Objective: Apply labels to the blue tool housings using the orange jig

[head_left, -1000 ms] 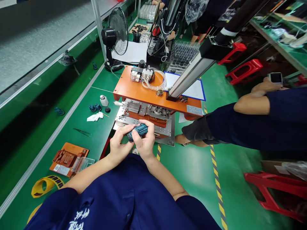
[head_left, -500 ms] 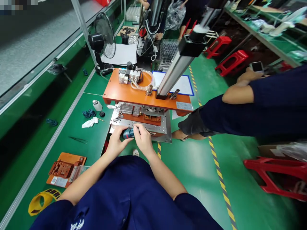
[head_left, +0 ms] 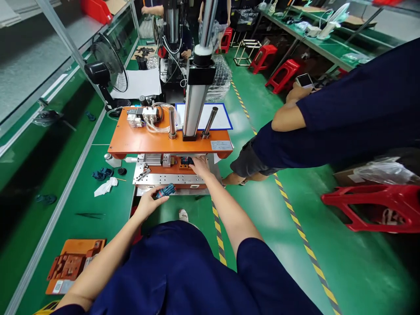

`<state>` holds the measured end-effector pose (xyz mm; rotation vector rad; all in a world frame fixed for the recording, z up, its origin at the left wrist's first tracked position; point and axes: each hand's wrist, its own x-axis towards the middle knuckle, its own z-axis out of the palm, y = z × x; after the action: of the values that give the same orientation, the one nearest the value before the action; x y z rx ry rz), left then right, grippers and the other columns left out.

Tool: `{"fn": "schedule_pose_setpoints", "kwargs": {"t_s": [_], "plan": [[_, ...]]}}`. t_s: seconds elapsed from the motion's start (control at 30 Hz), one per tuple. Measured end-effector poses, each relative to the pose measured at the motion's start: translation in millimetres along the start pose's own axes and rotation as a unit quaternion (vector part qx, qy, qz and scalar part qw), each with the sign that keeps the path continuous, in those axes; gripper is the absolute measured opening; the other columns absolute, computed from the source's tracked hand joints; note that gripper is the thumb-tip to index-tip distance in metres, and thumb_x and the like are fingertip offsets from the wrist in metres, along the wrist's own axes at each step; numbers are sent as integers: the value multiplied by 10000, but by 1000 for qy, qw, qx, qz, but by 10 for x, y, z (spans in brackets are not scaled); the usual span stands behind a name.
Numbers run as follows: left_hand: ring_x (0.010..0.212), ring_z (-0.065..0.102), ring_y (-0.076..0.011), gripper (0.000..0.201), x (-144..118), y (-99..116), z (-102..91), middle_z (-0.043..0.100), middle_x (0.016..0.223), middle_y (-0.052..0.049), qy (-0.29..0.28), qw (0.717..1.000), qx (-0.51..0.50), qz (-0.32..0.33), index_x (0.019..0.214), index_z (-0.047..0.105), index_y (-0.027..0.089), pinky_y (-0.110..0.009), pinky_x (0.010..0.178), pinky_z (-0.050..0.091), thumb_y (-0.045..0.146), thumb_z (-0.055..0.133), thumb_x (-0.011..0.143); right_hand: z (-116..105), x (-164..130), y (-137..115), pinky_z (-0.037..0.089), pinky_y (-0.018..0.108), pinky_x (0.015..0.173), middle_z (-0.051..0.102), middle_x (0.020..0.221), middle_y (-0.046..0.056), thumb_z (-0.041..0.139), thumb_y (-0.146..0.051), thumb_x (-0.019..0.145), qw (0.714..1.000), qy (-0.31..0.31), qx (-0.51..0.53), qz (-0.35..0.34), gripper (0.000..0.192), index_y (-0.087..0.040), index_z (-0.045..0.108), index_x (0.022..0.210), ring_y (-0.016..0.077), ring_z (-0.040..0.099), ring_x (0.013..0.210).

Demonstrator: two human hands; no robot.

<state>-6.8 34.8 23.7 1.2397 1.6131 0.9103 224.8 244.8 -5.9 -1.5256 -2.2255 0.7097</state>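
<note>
My left hand (head_left: 151, 202) is closed around a small dark teal plastic housing (head_left: 166, 190) with a red mark, held in front of the press's lower edge. My right hand (head_left: 201, 167) reaches under the orange top plate (head_left: 147, 142) of the bench press. Its fingers are closed at the end of a second dark blue plastic part (head_left: 186, 160), which sits at the orange fixture (head_left: 184, 166) on the metal base plate (head_left: 170, 179). The fingertips there are partly hidden.
On the green bench to the left are a white bottle (head_left: 112, 160), blue parts (head_left: 103, 173), a tissue (head_left: 105, 187), tweezers (head_left: 90, 215) and an orange fixture plate (head_left: 70, 262). A fan (head_left: 110, 65) stands behind. On the right, another person (head_left: 328, 118) holds a phone (head_left: 305, 80).
Both hands were together at one teal part. Now the right hand has moved forward under the press plate, while the left keeps a teal part lower down. The view has shifted too.
</note>
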Motion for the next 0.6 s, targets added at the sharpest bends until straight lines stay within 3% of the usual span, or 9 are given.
{"fn": "schedule_pose_setpoints", "kwargs": {"t_s": [0.13, 0.23, 0.37, 0.5, 0.6], "plan": [[971, 709, -283, 536, 236, 65, 41, 764, 1058, -99, 15, 998, 63, 12, 1143, 704, 169, -430, 896, 557, 509, 778, 735, 59, 254, 131, 347, 530, 1126, 683, 1294, 146, 730, -269, 834, 1000, -16, 13, -23, 348, -207, 696, 1174, 369, 519, 1317], [1089, 679, -316, 522, 574, 135, 108, 736, 1161, -135, 18, 991, 123, 40, 1179, 689, 167, -453, 950, 536, 447, 783, 748, 99, 181, 230, 379, 525, 1112, 680, 1279, 158, 708, -320, 855, 999, 19, 38, -30, 340, -203, 686, 1174, 364, 517, 1316], [1215, 619, -314, 482, 1168, 270, 313, 689, 1284, -142, -2, 978, 194, 83, 1265, 650, 197, -446, 1051, 470, 332, 756, 815, 188, -354, 416, 422, 498, 1093, 636, 1303, 173, 622, -362, 907, 989, 117, 89, -3, 381, -169, 625, 1235, 310, 526, 1285], [1134, 651, -324, 346, 1690, 360, 598, 736, 1151, -132, -39, 961, 257, 96, 1182, 689, 193, -438, 1007, 478, 284, 730, 852, 281, -1075, 677, 441, 524, 1063, 630, 1246, 176, 566, -447, 919, 965, 212, 139, 68, 409, -167, 604, 1215, 296, 563, 1193], [1159, 633, -343, 276, 1920, 363, 774, 734, 1137, -137, -58, 949, 294, 98, 1128, 700, 181, -440, 1009, 462, 276, 711, 869, 310, -1435, 885, 441, 539, 1048, 637, 1197, 164, 579, -520, 887, 942, 255, 176, 130, 440, -181, 619, 1163, 302, 578, 1147]]}}
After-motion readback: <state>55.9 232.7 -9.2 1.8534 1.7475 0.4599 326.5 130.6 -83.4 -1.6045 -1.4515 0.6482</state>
